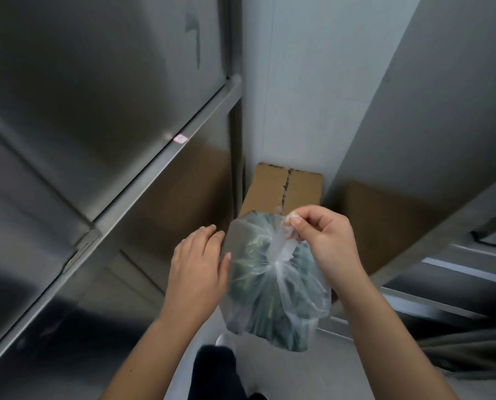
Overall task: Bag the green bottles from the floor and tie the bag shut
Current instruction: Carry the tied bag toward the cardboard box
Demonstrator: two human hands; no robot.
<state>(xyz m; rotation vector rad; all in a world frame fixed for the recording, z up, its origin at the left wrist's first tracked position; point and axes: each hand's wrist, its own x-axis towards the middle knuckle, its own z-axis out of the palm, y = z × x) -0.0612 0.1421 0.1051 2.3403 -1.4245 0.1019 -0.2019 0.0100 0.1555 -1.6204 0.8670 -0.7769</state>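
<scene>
At the bottom centre of the frame a dark trouser leg [215,373] and the pale toe of a shoe [223,340] stand on a smooth grey floor [298,376], with two bare forearms reaching up the picture on either side of them. The left hand [197,264] is flat and relaxed, its fingers straight and close together, holding nothing. It sits just beside the left flank of the bag [292,287], thumb tip at the film's edge; whether it touches cannot be told. The right hand [324,241] pinches the twisted tail of the bag between thumb and curled fingers, right of centre. The bag is thin, clear, crinkled plastic, gathered into a knot below the pinch and swelling to a rounded sack that hangs off the floor. Its long axis runs from the pinch down toward lower centre, neck uppermost. Inside, the green bottles [258,310] show as a dark, glossy green mass, too blurred to tell which way each one lies. Behind the bag a brown cardboard box [272,186] stands with its flap seam running up the frame. Brushed steel cabinet fronts [82,96] fill the left side, a small red-edged sticker [180,138] on one rail. More steel panels [442,111] slant down the right, and a pale wall [298,82] rises at upper centre.
</scene>
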